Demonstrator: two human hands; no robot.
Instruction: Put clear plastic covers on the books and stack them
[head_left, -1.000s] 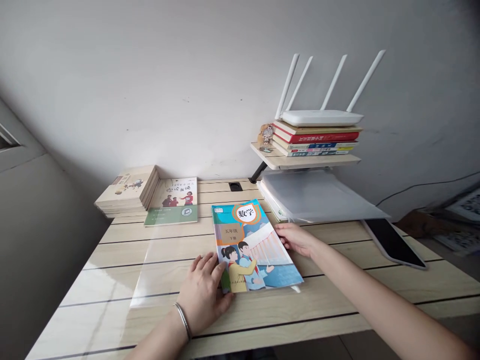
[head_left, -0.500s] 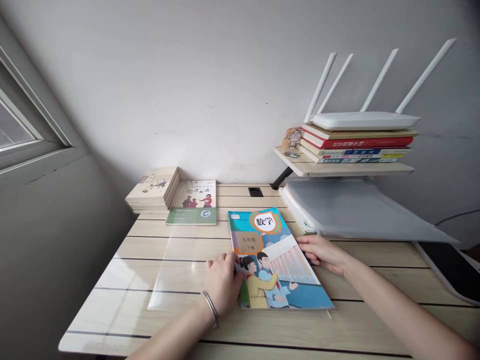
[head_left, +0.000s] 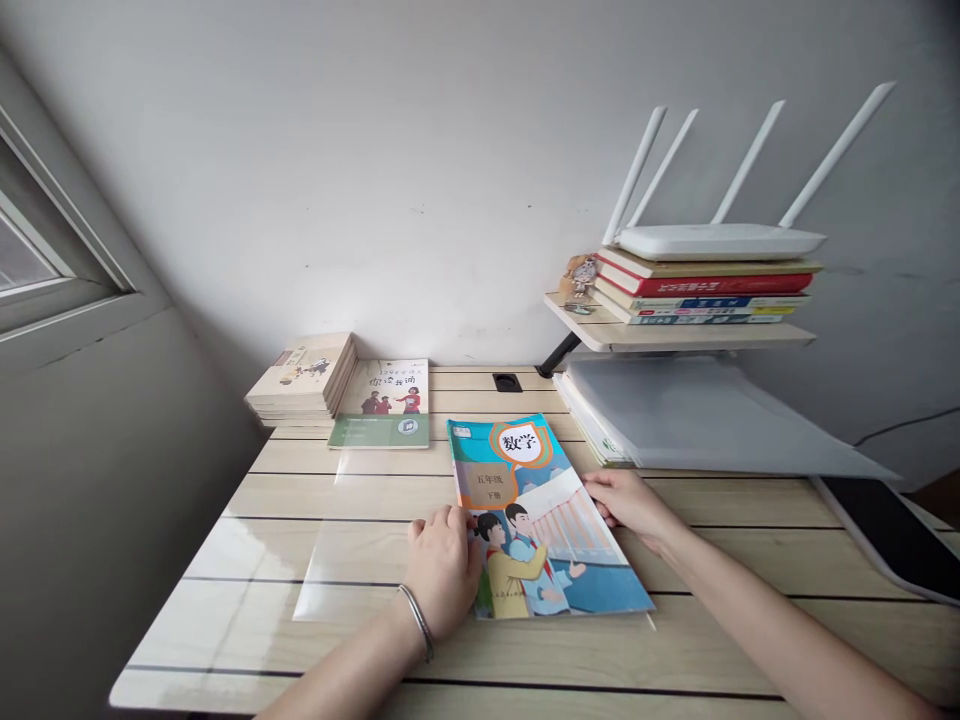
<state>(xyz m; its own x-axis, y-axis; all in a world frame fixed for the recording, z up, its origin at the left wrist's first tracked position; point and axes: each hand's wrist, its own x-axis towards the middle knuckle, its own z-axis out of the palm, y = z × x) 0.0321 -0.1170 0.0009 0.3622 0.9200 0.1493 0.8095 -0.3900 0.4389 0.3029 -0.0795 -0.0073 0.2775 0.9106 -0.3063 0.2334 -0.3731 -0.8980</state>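
Observation:
A mathematics textbook (head_left: 551, 510) with a blue cover and two drawn children lies on the desk, front cover up. My left hand (head_left: 442, 560), with a silver bracelet on its wrist, has its fingers curled against the book's left edge. At the right edge, my right hand (head_left: 626, 500) grips with its fingers close together; their tips are partly hidden by the book. Beneath the book a clear plastic sheet (head_left: 352, 560) spreads out to the left. A small pale corner also sticks out at the book's lower right.
Back left stand a stack of books (head_left: 304, 372) and a green-and-white book (head_left: 384, 425). To the right, a raised shelf (head_left: 675, 338) carries books (head_left: 720, 285) and a white router (head_left: 720, 240). Below it lie grey plastic sheets (head_left: 712, 415) and a black phone-like device (head_left: 892, 535).
The view has shifted slightly, so everything sits a little further left in the picture. Both hands stay at the textbook's edges, and the book lies almost as before.

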